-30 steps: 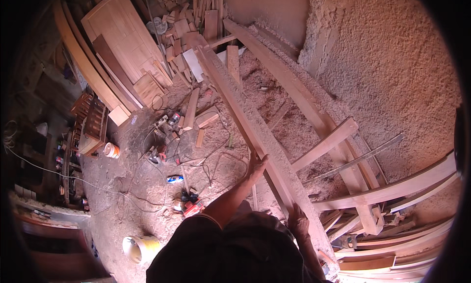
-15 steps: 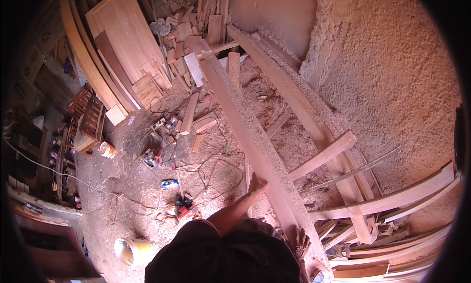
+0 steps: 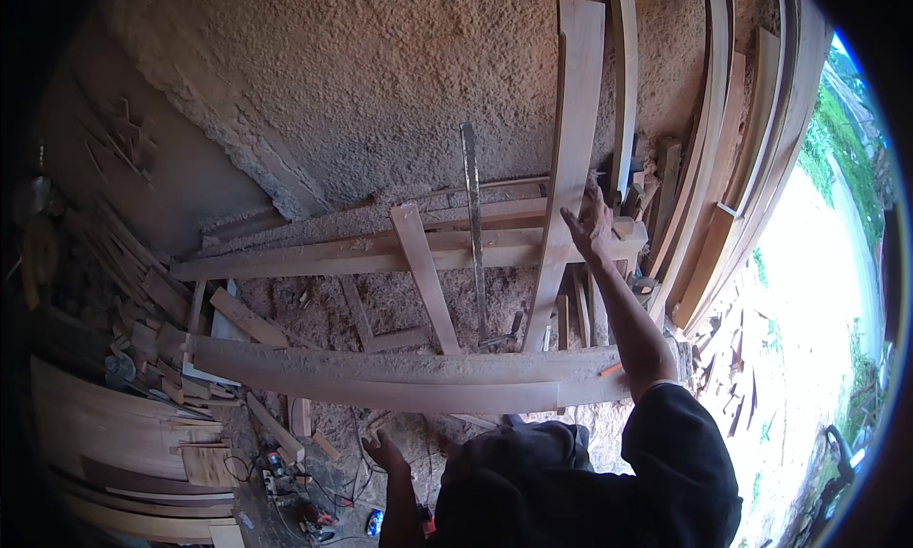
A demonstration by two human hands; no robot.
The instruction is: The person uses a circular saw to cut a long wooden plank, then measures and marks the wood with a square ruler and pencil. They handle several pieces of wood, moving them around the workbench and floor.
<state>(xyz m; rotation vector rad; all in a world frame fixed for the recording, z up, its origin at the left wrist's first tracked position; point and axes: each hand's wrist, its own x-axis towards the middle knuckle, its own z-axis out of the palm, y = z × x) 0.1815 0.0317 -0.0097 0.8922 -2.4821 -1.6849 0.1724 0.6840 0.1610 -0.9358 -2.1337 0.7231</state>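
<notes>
One right hand, fingers spread, reaches to the pale board beyond the near beam, contact unclear, a grasp likely calling for curled fingers, while the left hand hangs loosely open, empty, near left.

head | left fisheye | looks down from near above hands | wall ahead

hands: 2 | forearms: 2 | near beam: 1 | cross boards: 2 | thin strip: 1 | orange stick: 1 | offcuts: many, too jumbled to count
</notes>
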